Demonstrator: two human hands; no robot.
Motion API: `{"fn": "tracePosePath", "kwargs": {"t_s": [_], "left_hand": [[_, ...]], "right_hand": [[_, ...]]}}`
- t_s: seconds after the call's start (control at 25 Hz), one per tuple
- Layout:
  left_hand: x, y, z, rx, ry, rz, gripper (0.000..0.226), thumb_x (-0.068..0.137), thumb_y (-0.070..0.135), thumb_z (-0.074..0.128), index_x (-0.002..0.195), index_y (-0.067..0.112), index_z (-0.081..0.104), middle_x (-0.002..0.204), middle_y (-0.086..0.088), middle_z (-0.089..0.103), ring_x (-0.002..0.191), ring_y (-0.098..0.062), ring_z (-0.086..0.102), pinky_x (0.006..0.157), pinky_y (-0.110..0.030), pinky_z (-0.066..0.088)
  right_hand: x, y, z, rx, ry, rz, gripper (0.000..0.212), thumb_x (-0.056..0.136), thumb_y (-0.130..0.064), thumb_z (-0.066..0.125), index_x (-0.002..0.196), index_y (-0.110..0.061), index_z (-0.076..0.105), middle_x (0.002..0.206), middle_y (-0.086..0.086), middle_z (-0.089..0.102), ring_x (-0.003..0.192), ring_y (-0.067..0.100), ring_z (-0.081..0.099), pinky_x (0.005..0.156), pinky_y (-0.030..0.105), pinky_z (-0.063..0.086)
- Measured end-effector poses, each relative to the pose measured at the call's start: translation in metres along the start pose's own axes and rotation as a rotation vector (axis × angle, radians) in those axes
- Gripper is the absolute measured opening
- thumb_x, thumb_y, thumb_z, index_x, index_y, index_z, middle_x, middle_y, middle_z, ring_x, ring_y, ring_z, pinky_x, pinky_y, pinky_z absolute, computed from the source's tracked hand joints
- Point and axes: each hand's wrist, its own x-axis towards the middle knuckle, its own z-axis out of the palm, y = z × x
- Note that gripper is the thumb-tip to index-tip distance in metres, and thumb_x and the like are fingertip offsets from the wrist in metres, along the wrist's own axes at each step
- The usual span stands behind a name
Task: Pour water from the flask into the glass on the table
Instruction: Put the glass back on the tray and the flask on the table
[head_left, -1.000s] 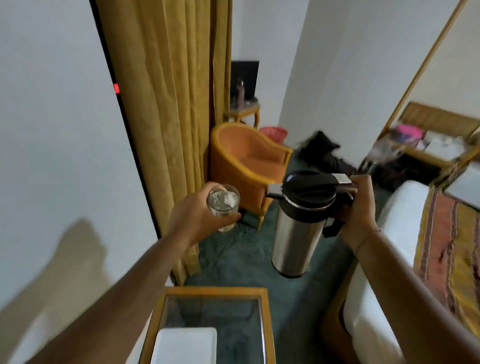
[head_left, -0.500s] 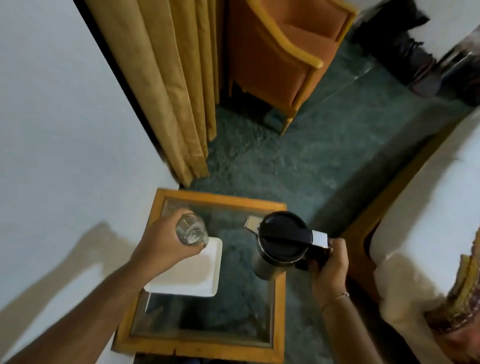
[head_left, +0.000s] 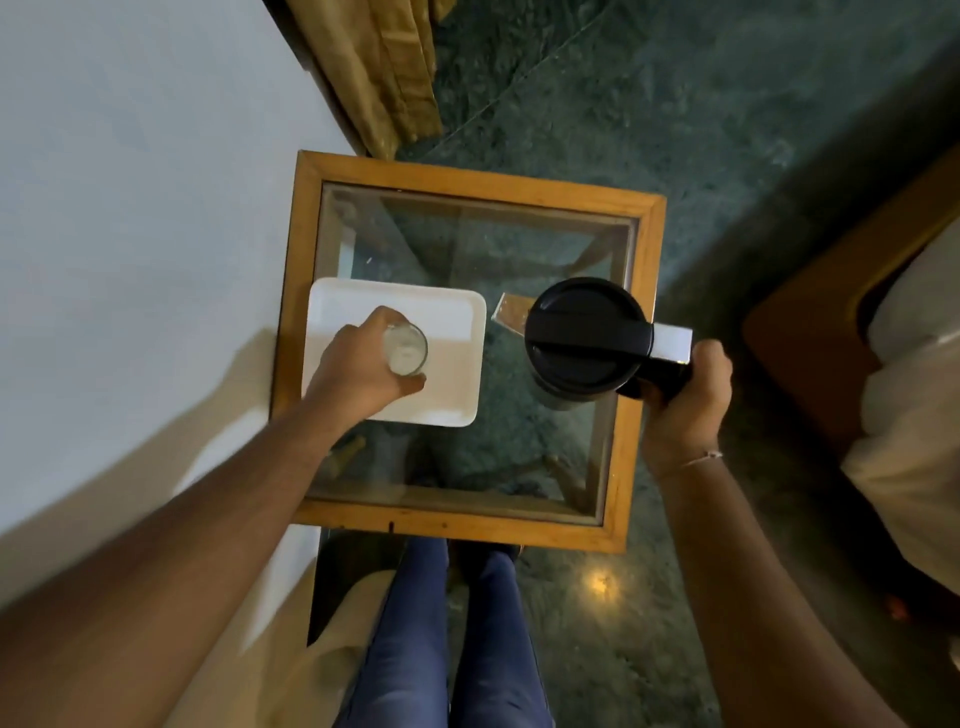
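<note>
I look straight down on a small glass-topped table (head_left: 470, 176) with a wooden frame. My left hand (head_left: 358, 371) grips a clear drinking glass (head_left: 405, 349) from the side, upright over a white tray (head_left: 447, 317) on the table's left half. Whether the glass touches the tray I cannot tell. My right hand (head_left: 685, 400) holds the black handle of a steel flask (head_left: 584, 338) with a black lid. The flask stays upright above the table's right half, its metal spout pointing left toward the tray.
A white wall runs along the left, with a yellow curtain (head_left: 384, 73) at the top. Green carpet (head_left: 675, 104) surrounds the table. A bed with a wooden frame (head_left: 841, 312) lies to the right. My legs in blue jeans (head_left: 447, 639) stand just below the table's near edge.
The view has tilted from the room down onto the table. Both hands have come down over it, the glass now over the tray and the flask over the right half.
</note>
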Motion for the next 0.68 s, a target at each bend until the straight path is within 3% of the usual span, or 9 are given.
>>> {"fn": "tracePosePath", "kwargs": {"t_s": [0.12, 0.32, 0.48, 0.68], "left_hand": [[0.012, -0.002, 0.01, 0.008, 0.02, -0.004, 0.078, 0.078, 0.038, 0.097, 0.143, 0.028, 0.054, 0.142, -0.008, 0.07, 0.122, -0.031, 0.067, 0.105, -0.052, 0.06], [0.02, -0.014, 0.022, -0.033, 0.066, -0.007, 0.074, 0.081, 0.039, 0.095, 0.143, 0.027, 0.055, 0.142, -0.008, 0.07, 0.125, -0.032, 0.067, 0.11, -0.055, 0.057], [0.019, -0.022, 0.033, -0.057, 0.087, -0.008, 0.07, 0.082, 0.036, 0.095, 0.142, 0.022, 0.059, 0.142, -0.009, 0.071, 0.127, -0.033, 0.068, 0.113, -0.055, 0.057], [0.015, -0.025, 0.04, -0.002, 0.106, 0.025, 0.071, 0.081, 0.032, 0.095, 0.14, 0.02, 0.059, 0.142, -0.01, 0.068, 0.127, -0.033, 0.067, 0.113, -0.055, 0.058]], "right_hand": [[0.007, 0.007, -0.002, 0.055, 0.048, -0.005, 0.011, 0.08, -0.025, 0.046, 0.07, -0.023, 0.041, 0.063, -0.007, 0.041, 0.054, 0.008, 0.04, 0.047, 0.019, 0.034], [0.011, 0.027, -0.002, 0.139, 0.145, -0.046, 0.016, 0.09, -0.017, 0.043, 0.075, -0.019, 0.043, 0.067, -0.006, 0.05, 0.055, 0.006, 0.053, 0.047, 0.017, 0.042], [0.01, 0.031, -0.003, 0.143, 0.112, -0.06, 0.013, 0.088, -0.024, 0.046, 0.076, -0.02, 0.047, 0.072, -0.001, 0.047, 0.06, 0.011, 0.048, 0.047, 0.02, 0.041], [-0.003, 0.037, -0.018, 0.118, 0.114, -0.098, 0.023, 0.086, -0.023, 0.041, 0.07, -0.023, 0.057, 0.053, -0.019, 0.056, 0.052, 0.0, 0.051, 0.049, 0.018, 0.038]]}}
